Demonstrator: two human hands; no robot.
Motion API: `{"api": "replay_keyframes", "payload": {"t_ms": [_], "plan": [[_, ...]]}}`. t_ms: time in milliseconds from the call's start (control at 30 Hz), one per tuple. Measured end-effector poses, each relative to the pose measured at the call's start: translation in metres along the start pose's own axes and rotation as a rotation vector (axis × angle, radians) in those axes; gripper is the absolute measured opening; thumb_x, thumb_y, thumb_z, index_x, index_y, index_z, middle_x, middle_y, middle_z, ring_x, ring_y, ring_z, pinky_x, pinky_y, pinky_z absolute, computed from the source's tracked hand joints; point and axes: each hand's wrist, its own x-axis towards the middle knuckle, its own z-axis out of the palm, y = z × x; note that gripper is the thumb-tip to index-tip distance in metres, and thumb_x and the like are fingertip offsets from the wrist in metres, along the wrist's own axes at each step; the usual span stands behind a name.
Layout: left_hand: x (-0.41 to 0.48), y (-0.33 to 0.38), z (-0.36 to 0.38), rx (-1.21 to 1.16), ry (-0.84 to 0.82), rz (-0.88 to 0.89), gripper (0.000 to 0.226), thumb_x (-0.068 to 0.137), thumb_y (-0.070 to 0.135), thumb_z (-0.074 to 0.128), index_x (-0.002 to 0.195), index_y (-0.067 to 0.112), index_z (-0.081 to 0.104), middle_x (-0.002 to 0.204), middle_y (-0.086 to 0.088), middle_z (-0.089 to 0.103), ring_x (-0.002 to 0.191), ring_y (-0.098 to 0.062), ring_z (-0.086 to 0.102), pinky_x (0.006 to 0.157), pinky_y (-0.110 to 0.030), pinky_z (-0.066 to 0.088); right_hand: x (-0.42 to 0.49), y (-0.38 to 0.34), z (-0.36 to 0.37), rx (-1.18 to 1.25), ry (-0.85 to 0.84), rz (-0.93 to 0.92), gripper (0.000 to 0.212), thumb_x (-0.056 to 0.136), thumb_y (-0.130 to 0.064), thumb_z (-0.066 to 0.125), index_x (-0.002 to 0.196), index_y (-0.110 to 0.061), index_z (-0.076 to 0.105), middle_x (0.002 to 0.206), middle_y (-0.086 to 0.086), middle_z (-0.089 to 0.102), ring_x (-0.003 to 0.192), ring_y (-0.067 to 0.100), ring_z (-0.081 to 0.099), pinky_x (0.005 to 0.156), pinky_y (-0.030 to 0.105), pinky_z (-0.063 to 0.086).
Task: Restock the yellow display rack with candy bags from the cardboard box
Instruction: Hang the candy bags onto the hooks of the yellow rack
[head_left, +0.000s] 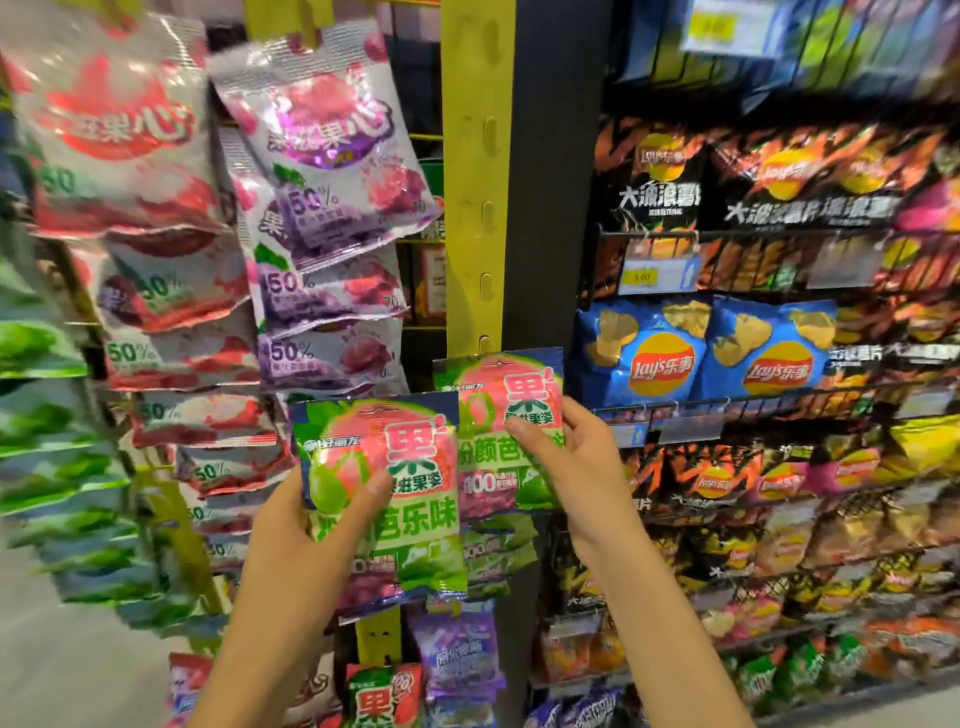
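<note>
My left hand (311, 525) grips a green-and-pink candy bag (395, 467), thumb across its front, low in the middle of the view. My right hand (566, 452) pinches a second bag of the same kind (498, 410) by its right side and holds it against the lower part of the yellow display strip (475, 171). More green-and-pink bags (493, 556) hang on the strip under the two held ones. The strip above my right hand is bare, with its hooks showing. The cardboard box is out of view.
Purple candy bags (332, 171) and red-and-white ones (119, 135) hang in columns to the left, green bags (47, 426) at the far left. Wire shelves with chip bags (769, 358) fill the right side. A black post (556, 182) stands beside the yellow strip.
</note>
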Motion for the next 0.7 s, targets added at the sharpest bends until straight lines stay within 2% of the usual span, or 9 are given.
{"api": "replay_keyframes", "payload": {"t_ms": [67, 167, 233, 300, 367, 433, 533, 633, 700], "plan": [[-0.001, 0.005, 0.0, -0.028, 0.024, 0.015, 0.036, 0.073, 0.052, 0.066, 0.102, 0.031, 0.065, 0.092, 0.026, 0.07, 0.083, 0.012, 0.06, 0.079, -0.023, 0.044, 0.011, -0.004, 0.003, -0.006, -0.008, -0.017, 0.021, 0.09, -0.016, 0.071, 0.11, -0.016, 0.068, 0.103, 0.002, 0.076, 0.097, 0.015, 0.072, 0.082, 0.026, 0.058], [-0.002, 0.01, 0.0, -0.03, 0.052, 0.042, 0.035, 0.074, 0.051, 0.066, 0.101, 0.029, 0.067, 0.09, 0.029, 0.069, 0.078, 0.014, 0.059, 0.074, -0.021, 0.041, 0.023, -0.008, 0.007, 0.01, -0.006, -0.038, 0.019, 0.09, -0.016, 0.071, 0.109, -0.018, 0.068, 0.103, 0.002, 0.076, 0.097, 0.016, 0.073, 0.085, 0.031, 0.06], [-0.002, 0.011, 0.002, -0.027, 0.073, 0.049, 0.043, 0.071, 0.055, 0.066, 0.103, 0.027, 0.068, 0.092, 0.025, 0.07, 0.084, 0.008, 0.061, 0.078, -0.025, 0.044, 0.029, -0.009, 0.009, 0.021, -0.001, -0.048, 0.018, 0.09, -0.016, 0.071, 0.107, -0.018, 0.068, 0.102, 0.001, 0.076, 0.096, 0.016, 0.073, 0.086, 0.034, 0.059], [-0.004, 0.012, 0.004, -0.021, 0.075, 0.05, 0.053, 0.069, 0.062, 0.067, 0.109, 0.027, 0.067, 0.099, 0.018, 0.071, 0.099, -0.003, 0.062, 0.092, -0.037, 0.049, 0.033, -0.009, 0.011, 0.031, 0.002, -0.036, 0.017, 0.089, -0.015, 0.071, 0.106, -0.016, 0.068, 0.101, 0.003, 0.076, 0.095, 0.018, 0.073, 0.085, 0.036, 0.06], [-0.008, 0.014, 0.007, -0.017, 0.076, 0.055, 0.062, 0.068, 0.07, 0.068, 0.114, 0.028, 0.066, 0.109, 0.013, 0.07, 0.11, -0.014, 0.061, 0.103, -0.048, 0.045, 0.036, -0.008, 0.012, 0.036, 0.001, -0.011, 0.018, 0.089, -0.014, 0.072, 0.106, -0.014, 0.068, 0.1, 0.006, 0.076, 0.094, 0.021, 0.073, 0.087, 0.043, 0.06], [-0.007, 0.015, 0.009, -0.025, 0.076, 0.056, 0.054, 0.069, 0.068, 0.068, 0.108, 0.03, 0.067, 0.105, 0.016, 0.071, 0.107, -0.009, 0.061, 0.102, -0.047, 0.045, 0.039, -0.004, 0.013, 0.038, 0.003, 0.006, 0.019, 0.088, -0.014, 0.073, 0.105, -0.012, 0.068, 0.1, 0.007, 0.076, 0.094, 0.023, 0.073, 0.09, 0.049, 0.058], [-0.007, 0.018, 0.011, -0.039, 0.072, 0.048, 0.033, 0.071, 0.053, 0.068, 0.098, 0.033, 0.067, 0.094, 0.024, 0.071, 0.092, 0.004, 0.062, 0.093, -0.038, 0.046, 0.04, 0.001, 0.015, 0.051, 0.014, 0.031, 0.017, 0.087, -0.012, 0.073, 0.104, -0.01, 0.068, 0.099, 0.01, 0.076, 0.093, 0.024, 0.073, 0.091, 0.051, 0.057], [-0.006, 0.018, 0.011, -0.032, 0.068, 0.028, 0.032, 0.071, 0.053, 0.068, 0.097, 0.033, 0.067, 0.093, 0.025, 0.071, 0.095, 0.0, 0.063, 0.094, -0.038, 0.046, 0.04, 0.007, 0.016, 0.047, 0.023, 0.044, 0.018, 0.087, -0.012, 0.074, 0.103, -0.008, 0.068, 0.099, 0.013, 0.076, 0.094, 0.028, 0.073, 0.091, 0.053, 0.056], [-0.005, 0.014, 0.01, -0.024, 0.065, 0.029, 0.042, 0.07, 0.061, 0.069, 0.101, 0.032, 0.067, 0.098, 0.02, 0.072, 0.103, -0.005, 0.062, 0.1, -0.043, 0.046, 0.04, 0.01, 0.017, 0.035, 0.029, 0.046, 0.019, 0.086, -0.014, 0.075, 0.102, -0.008, 0.068, 0.097, 0.014, 0.075, 0.094, 0.03, 0.072, 0.09, 0.054, 0.056]]}}
